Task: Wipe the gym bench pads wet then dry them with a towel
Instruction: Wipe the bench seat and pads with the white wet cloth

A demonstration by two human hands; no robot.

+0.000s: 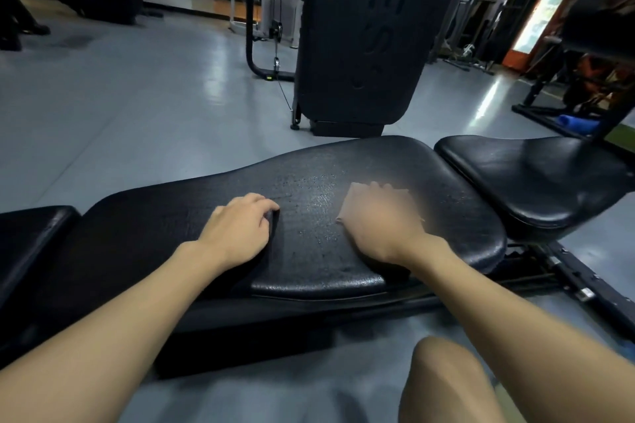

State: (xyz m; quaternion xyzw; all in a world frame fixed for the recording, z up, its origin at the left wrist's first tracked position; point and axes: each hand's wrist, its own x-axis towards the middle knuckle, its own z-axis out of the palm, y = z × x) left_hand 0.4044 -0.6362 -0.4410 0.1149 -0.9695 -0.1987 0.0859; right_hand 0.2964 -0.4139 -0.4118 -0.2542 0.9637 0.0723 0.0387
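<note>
We judge the wet pass underway: our right hand presses a blurred cloth flat on the beaded back pad, left hand curled around something dark, drying outstanding.

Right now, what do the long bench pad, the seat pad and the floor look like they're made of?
Long bench pad: black grained vinyl or leather-like cover, pebbled, with wet-looking droplets between the left hand and right hand.
Seat pad: likely the same cover, smoother and glossier.
Floor: grey, smooth, semi-gloss, maybe coated concrete or vinyl; it reflects lights.
</note>
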